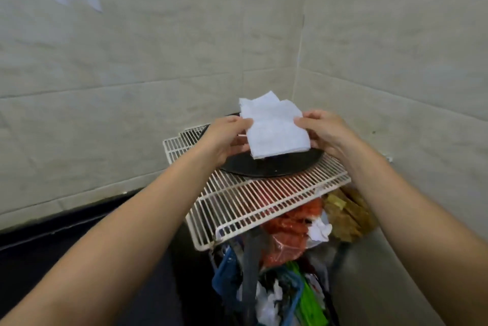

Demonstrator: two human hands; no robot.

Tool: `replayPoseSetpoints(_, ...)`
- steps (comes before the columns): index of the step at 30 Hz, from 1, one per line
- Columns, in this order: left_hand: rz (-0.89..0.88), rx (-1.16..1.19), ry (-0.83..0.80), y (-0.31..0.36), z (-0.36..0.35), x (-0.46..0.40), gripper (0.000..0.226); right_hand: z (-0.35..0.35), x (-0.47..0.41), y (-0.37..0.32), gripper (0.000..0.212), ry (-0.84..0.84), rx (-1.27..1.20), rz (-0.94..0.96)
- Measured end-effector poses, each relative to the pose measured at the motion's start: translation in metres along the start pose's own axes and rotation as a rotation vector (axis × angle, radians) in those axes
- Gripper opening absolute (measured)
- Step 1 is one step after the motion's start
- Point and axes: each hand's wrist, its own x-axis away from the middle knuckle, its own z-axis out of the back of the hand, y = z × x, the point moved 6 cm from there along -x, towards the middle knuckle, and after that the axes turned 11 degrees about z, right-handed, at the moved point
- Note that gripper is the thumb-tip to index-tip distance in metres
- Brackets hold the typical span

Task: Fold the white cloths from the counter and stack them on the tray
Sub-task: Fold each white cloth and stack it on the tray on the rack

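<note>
- Here, a folded white cloth (274,129) is held just above a dark round tray (272,166), which sits on a white wire rack (261,201) in a tiled corner.
- The left hand (227,138) pinches the cloth's left edge; the right hand (324,131) pinches its right edge, fingers curled round it.
- Folding of this piece looks finished; setting it down is what remains, by this view. No other cloths or desk are in sight.
- The cloth appears thin, soft and layered, its far corners uneven.
- Below the rack sits colourful clutter (285,259).
</note>
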Motion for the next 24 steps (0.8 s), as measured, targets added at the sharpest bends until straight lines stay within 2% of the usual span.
replayPoseSetpoints(4, -0.046, 0.047, 0.14, 0.047, -0.007, -0.055, 0.016, -0.001, -0.097, -0.017, 0.014, -0.088, 0.091, 0.061)
replayPoseSetpoints(9, 0.038, 0.041, 0.26, 0.056, -0.008, -0.111, 0.016, 0.0, -0.173, 0.001, 0.018, -0.215, 0.216, 0.041)
replayPoseSetpoints(12, 0.123, -0.043, 0.322, 0.039, -0.002, -0.125, 0.017, -0.003, -0.188, 0.023, 0.017, -0.313, 0.277, 0.002)
replayPoseSetpoints(16, 0.152, -0.15, 0.382, 0.027, 0.01, -0.128, 0.025, -0.012, -0.189, 0.046, 0.017, -0.448, 0.268, -0.02)
replayPoseSetpoints(21, 0.149, -0.204, 0.406, 0.022, 0.017, -0.123, 0.023, -0.017, -0.189, 0.05, 0.016, -0.475, 0.308, -0.017)
replayPoseSetpoints(24, 0.138, -0.181, 0.468, 0.022, 0.023, -0.113, 0.024, -0.011, -0.19, 0.036, 0.019, -0.402, 0.382, 0.019)
